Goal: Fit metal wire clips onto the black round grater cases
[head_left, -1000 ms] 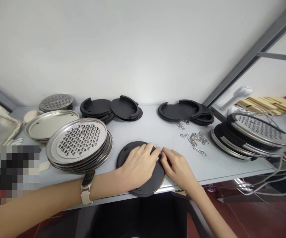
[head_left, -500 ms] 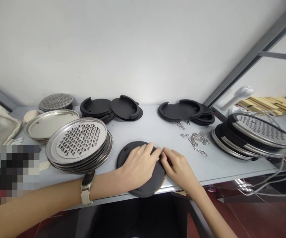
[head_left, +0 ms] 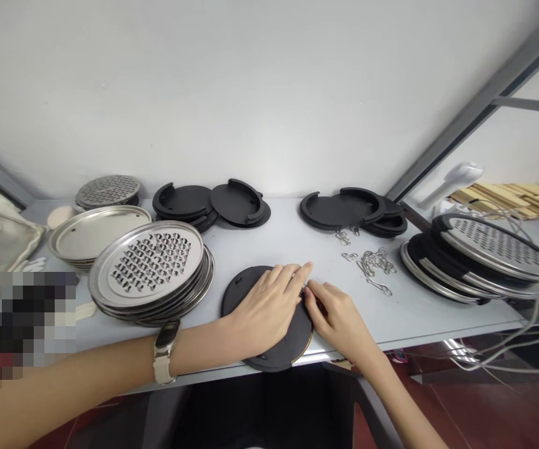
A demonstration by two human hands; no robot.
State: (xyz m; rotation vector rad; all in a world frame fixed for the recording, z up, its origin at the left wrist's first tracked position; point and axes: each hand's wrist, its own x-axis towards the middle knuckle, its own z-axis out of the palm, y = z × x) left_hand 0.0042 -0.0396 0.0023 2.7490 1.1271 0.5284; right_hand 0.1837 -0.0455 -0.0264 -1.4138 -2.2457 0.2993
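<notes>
Our left hand [head_left: 269, 312] is palm down over the black disc [head_left: 279, 349], fingers nearly straight and close together, pressing rather than wrapped round it; its thumb side is partly hidden. Our right hand [head_left: 339, 318] is pinched closed at the disc's right edge, thumb and forefinger on what looks like a small metal bit [head_left: 302, 290]; most of it is covered, so we can't tell its shape or seating. Key relation: that bit sits at the far right part of the rim, between both sets of fingertips, right hand just outside the rim, left hand coming across from the left. Disc is round, so no long axis; its two small slots sit far left and near the front, and the near rim reaches the front edge of the table [head_left: 433, 321]. Loose metal clips [head_left: 375, 262] lie beyond and right of our right hand, well clear of it. Left of the disc, the grater stack [head_left: 105, 274] is near, with our left forearm passing in front. Right stack [head_left: 466, 274] is well apart. Black holders [head_left: 183, 201] at back left and more black holders [head_left: 330, 212] at back right line the wall [head_left: 251, 93]. Most open room is straight behind the disc and right of our right hand.
</notes>
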